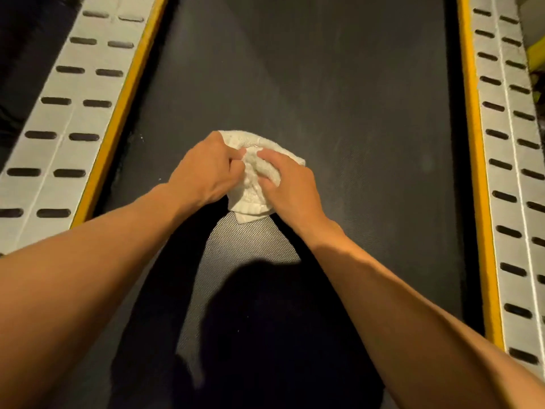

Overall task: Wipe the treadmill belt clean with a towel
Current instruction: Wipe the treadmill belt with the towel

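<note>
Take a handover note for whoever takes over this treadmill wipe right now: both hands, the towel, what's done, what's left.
Left hand grips the towel on its left side.
Right hand grips its right side.
The towel lies bunched on the belt, about midway across it.
Done: cannot tell how much is already wiped.
Left: the belt to the right of the towel looks faintly dusty, so probably wipe there and onward.

A small white terry towel (249,193) is lying crumpled and folded on the treadmill belt (324,84), slightly left of its middle. The belt is showing dark grey, finely textured, with faint pale smudges right of the towel.
</note>
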`<state>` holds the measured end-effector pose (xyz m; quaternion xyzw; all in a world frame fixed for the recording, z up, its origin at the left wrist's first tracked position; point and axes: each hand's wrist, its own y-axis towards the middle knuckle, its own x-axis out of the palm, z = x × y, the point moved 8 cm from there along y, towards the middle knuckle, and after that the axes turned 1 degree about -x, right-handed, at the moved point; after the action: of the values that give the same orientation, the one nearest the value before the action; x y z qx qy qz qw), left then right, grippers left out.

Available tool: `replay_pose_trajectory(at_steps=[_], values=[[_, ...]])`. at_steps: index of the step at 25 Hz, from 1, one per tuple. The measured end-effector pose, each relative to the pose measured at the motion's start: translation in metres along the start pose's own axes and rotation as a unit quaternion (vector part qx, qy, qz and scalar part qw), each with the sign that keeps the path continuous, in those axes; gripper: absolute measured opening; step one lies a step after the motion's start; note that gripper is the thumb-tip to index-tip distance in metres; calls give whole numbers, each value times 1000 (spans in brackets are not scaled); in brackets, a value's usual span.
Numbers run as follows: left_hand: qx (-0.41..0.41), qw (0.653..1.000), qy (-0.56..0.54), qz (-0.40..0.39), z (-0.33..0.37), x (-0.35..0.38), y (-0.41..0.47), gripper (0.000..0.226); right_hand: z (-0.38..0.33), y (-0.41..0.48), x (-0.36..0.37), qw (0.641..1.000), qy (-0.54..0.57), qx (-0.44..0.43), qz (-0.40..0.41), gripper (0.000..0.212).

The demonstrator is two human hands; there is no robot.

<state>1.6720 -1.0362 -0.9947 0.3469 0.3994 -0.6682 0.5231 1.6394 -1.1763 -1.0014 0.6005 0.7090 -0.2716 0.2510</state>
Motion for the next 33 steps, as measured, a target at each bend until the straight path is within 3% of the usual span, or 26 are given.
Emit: replay_pose_trajectory(at_steps=[4, 6, 9, 13, 16, 18, 21, 23, 26, 29, 33], values=[[101, 991, 86, 22, 11, 8, -32, 51, 2, -4, -10, 998, -64, -8, 1, 38], [78, 990, 120, 11, 5, 4, -20, 44, -6, 19, -3, 996, -84, 7, 22, 34], [32, 991, 131, 24, -20, -8, -7, 39, -43, 30, 27, 997, -74, -38, -4, 36], [39, 992, 111, 55, -37, -4, -42, 47, -51, -4, 35, 995, -37, -88, -20, 45], [56, 990, 117, 56, -31, 0, -45, 41, -41, -2, 25, 997, -63, -49, -6, 45], [55, 980, 182, 57, -42, -12, -28, 37, -45, 27, 37, 994, -109, -21, -20, 46], [31, 961, 264, 79, -75, -40, -13, 34, -83, 51, 70, 986, -139, -50, -72, 48], [58, 965, 240, 92, -84, -45, -25, 44, -96, 40, 84, 983, -135, -75, -95, 47], [71, 985, 134, 82, -80, -31, -60, 49, -88, 11, 74, 987, -118, -89, -66, 45], [11, 991, 116, 65, -91, -33, -55, 41, -91, 27, 75, 987, -136, -79, -35, 39], [-83, 988, 71, 107, -124, -55, -49, 33, -126, 35, 103, 975, -153, -148, -60, 14]])
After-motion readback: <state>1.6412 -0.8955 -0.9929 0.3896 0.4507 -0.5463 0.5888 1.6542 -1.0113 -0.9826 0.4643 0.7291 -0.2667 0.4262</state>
